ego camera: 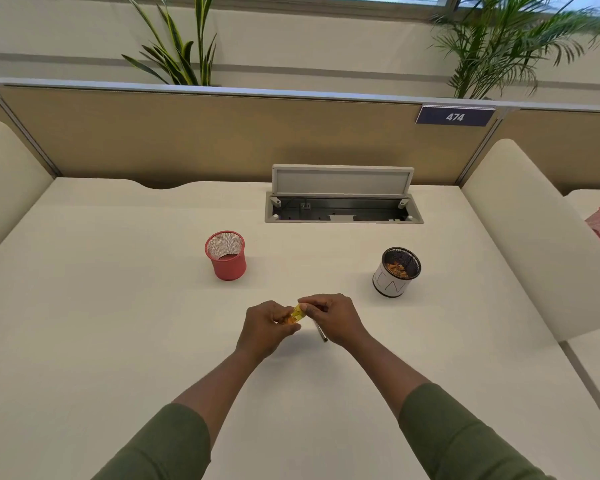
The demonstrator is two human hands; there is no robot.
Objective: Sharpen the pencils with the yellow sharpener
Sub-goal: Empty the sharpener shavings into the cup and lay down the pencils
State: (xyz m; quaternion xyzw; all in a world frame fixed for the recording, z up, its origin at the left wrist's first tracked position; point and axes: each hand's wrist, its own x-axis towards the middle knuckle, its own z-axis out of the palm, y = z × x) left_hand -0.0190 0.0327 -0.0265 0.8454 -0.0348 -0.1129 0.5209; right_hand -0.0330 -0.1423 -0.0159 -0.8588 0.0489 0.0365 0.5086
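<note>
Big pale desk (118,306) fills the view, its cable hatch (343,202) propped open at the far edge. In front of that hatch stands a red mesh cup (226,256), looking empty, and toward the right edge a white cup (396,271) with shavings in the bottom. Down the middle, nearer the front edge, both hands meet just above the surface. The left hand (267,329) has its fingers curled round the yellow sharpener (297,314), and the right hand (336,320) pinches the pencil (321,332), whose grey back end pokes out below the palm; the tip is hidden, seemingly in the sharpener. That sharpener looks light, hard and smooth, likely to slip, so grip it by the flat sides. The pencil is stiff but its lead is brittle: hold close to the tip and twist gently.
</note>
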